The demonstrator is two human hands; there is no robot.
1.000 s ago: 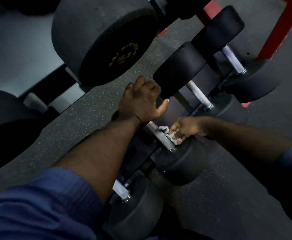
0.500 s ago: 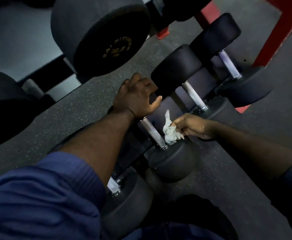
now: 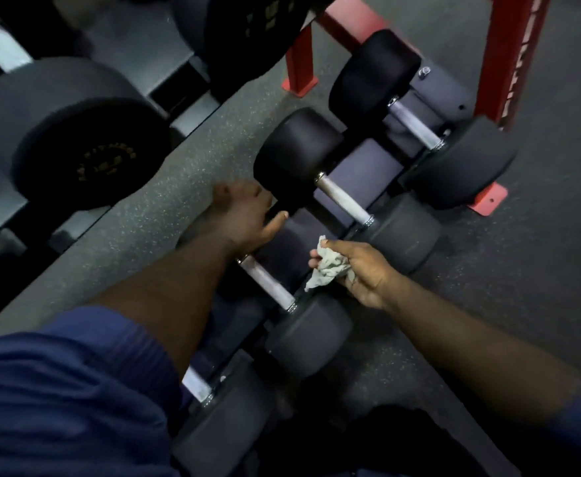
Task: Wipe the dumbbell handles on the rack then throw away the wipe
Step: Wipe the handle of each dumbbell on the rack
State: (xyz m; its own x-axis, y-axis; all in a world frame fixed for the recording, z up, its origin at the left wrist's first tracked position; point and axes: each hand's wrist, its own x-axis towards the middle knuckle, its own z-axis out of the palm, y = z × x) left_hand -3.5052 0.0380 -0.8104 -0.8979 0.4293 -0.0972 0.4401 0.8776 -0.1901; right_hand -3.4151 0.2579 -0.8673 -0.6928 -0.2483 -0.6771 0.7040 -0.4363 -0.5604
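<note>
A low rack holds a row of black dumbbells with metal handles. My right hand (image 3: pixel 363 271) pinches a crumpled pale wipe (image 3: pixel 330 267) just right of one dumbbell handle (image 3: pixel 266 282), a short gap away from the metal. My left hand (image 3: pixel 244 215) lies on the far head of that same dumbbell, fingers curled over it and thumb sticking out; the head itself is hidden under the hand. The neighbouring handle (image 3: pixel 344 201) and a further handle (image 3: pixel 414 127) lie beyond, and a nearer handle (image 3: pixel 196 385) shows below my left forearm.
Red rack uprights (image 3: pixel 509 56) stand at the top right, with a red foot plate (image 3: pixel 488 201) on the dark rubber floor. A much larger dumbbell (image 3: pixel 75 132) sits on a separate rack at the upper left. Speckled floor runs between the two racks.
My right hand has lifted the wipe off the handle and drawn it slightly right. The view has shifted so more of the rack's far end shows. My left hand stays on the dumbbell head.
</note>
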